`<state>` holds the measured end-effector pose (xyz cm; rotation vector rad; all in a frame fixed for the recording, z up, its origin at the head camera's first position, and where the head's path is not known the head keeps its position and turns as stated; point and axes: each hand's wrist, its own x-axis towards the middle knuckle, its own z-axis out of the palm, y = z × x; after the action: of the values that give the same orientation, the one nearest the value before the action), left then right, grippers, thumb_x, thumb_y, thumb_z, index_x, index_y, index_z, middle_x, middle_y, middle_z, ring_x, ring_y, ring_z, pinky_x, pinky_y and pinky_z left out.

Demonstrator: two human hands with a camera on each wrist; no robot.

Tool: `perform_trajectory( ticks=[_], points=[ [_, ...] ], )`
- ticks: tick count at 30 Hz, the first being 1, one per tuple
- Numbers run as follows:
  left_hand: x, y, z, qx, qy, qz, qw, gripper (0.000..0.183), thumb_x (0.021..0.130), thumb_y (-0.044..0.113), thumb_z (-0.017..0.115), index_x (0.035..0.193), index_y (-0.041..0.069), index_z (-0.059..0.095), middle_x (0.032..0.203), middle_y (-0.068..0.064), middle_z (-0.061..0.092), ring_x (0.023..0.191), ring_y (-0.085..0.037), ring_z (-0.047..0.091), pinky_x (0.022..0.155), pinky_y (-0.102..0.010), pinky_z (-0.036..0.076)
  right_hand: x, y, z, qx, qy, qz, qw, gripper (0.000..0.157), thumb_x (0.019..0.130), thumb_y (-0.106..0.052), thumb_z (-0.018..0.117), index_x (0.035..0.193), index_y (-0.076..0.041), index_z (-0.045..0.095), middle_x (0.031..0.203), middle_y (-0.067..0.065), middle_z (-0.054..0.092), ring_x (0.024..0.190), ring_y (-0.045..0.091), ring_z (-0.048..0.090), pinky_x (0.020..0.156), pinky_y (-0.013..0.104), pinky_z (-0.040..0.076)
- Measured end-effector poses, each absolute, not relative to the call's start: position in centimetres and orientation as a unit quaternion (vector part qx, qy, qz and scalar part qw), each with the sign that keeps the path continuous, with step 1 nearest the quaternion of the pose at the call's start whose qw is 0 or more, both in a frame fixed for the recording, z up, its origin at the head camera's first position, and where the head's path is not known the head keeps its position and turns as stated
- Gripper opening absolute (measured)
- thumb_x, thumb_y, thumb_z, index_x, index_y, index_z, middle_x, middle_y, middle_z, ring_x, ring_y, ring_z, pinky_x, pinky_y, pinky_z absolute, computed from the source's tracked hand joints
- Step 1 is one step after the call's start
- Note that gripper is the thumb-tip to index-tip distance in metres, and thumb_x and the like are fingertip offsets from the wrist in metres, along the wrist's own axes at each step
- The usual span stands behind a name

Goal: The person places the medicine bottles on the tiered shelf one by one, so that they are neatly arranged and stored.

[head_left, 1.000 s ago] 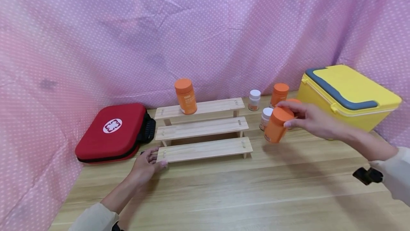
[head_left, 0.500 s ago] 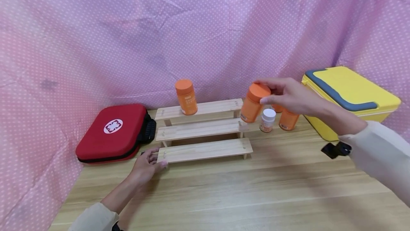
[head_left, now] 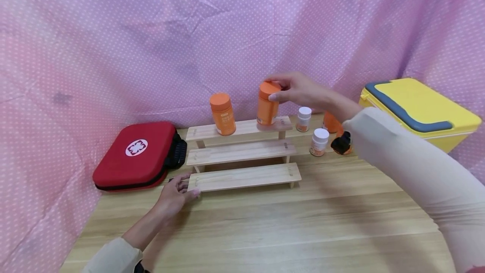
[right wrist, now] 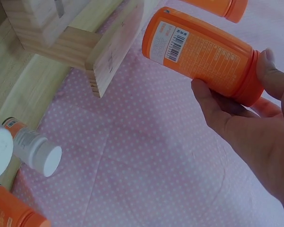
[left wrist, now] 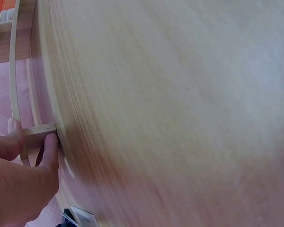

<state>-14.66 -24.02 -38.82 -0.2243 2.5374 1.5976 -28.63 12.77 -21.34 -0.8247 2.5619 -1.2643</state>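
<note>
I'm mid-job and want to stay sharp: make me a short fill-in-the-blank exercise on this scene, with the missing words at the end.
1. The bottle in the right hand is mostly ____ in color.
2. In the head view, the left hand grips the lowest tier of the wooden step rack at its ____ end.
3. The rack has ____ tiers.
4. The cooler box with the gray handle is ____.

Missing words: orange; left; three; yellow.

Curtained-off tabletop set-up, room type unclear: pink dotted cloth (head_left: 159, 37) hung behind wood-grain table (head_left: 265, 231).
</note>
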Motion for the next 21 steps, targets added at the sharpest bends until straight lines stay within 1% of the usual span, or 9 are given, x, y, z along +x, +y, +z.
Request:
perform_trajectory(
  ticks=[3,8,11,15,21],
  points=[
    [-14.7,-24.0,-38.9,-0.071,0.84,0.535,0.064,0.062,0.085,0.002,0.071,0.139,-0.003,0.041,0.123,-0.025,0.059,0.103,-0.022,0.059,0.076,-0.019,0.049,-29.2,12.1,-21.4,-0.28,0.853,-0.427,0.106,0.051,0.094,-0.021,0.063,0.142,-0.016,0.046,0.125,0.006,0.06,0.11,0.023,0.059,0.096,0.042,0.046],
    [-14.9,-24.1,-39.0,-0.071,0.834,0.544,0.059,0.06,0.085,0.0,0.07,0.137,-0.003,0.042,0.121,-0.024,0.061,0.1,-0.019,0.06,0.075,-0.018,0.049,-29.8,11.1,-21.7,-0.305,0.846,-0.422,0.116,0.045,0.094,-0.013,0.063,0.137,-0.009,0.051,0.122,0.01,0.061,0.109,0.025,0.059,0.091,0.039,0.05],
    [-14.9,-24.1,-39.0,-0.072,0.834,0.545,0.059,0.06,0.085,-0.001,0.07,0.137,-0.003,0.042,0.12,-0.024,0.061,0.1,-0.019,0.06,0.075,-0.018,0.049,-30.1,10.6,-21.8,-0.308,0.841,-0.427,0.126,0.043,0.093,-0.01,0.064,0.134,-0.007,0.053,0.121,0.012,0.062,0.109,0.025,0.059,0.09,0.039,0.051],
    [-14.9,-24.1,-38.9,-0.071,0.835,0.542,0.059,0.059,0.085,-0.001,0.07,0.137,-0.003,0.042,0.119,-0.023,0.061,0.1,-0.02,0.06,0.075,-0.018,0.048,-30.1,10.4,-21.8,-0.297,0.841,-0.431,0.136,0.045,0.093,-0.008,0.064,0.136,-0.006,0.051,0.122,0.013,0.062,0.11,0.026,0.059,0.09,0.04,0.051],
    [-14.9,-24.1,-38.8,-0.07,0.837,0.54,0.059,0.058,0.085,-0.001,0.07,0.136,-0.003,0.043,0.119,-0.022,0.062,0.1,-0.02,0.06,0.075,-0.017,0.048,-29.9,10.5,-21.7,-0.297,0.845,-0.421,0.142,0.049,0.093,-0.01,0.063,0.14,-0.007,0.047,0.127,0.015,0.059,0.114,0.029,0.057,0.093,0.043,0.048]
  ],
)
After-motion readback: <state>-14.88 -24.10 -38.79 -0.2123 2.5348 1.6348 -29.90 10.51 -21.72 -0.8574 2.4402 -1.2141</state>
